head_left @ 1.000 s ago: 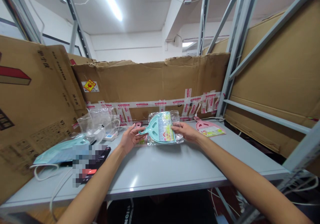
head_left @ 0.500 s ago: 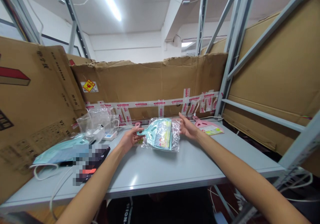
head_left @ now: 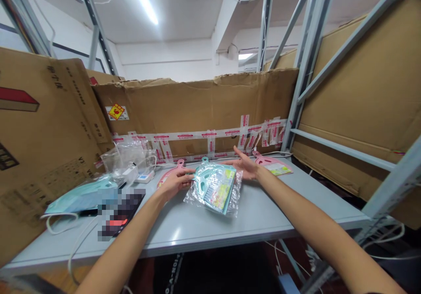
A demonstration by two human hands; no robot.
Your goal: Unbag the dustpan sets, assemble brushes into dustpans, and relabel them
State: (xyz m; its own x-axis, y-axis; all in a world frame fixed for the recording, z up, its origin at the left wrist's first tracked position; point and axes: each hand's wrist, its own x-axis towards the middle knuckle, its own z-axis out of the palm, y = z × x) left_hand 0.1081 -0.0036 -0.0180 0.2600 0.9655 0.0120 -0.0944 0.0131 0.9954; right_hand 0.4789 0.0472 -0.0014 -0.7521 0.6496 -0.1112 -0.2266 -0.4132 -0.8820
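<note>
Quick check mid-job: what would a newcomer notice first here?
A bagged teal dustpan lies mid-table between the left hand and right hand. Behind it, a cardboard wall banded with red-printed tape stands along the table's far edge. A pink dustpan lies further right.

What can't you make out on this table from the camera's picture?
Head view only:
- Phone: its screen is blurred by a mosaic patch.
- Pink dustpan: its middle is hidden by the left hand.
- Label on the bagged teal dustpan: its print is too small, and the plastic bag adds glare.
</note>
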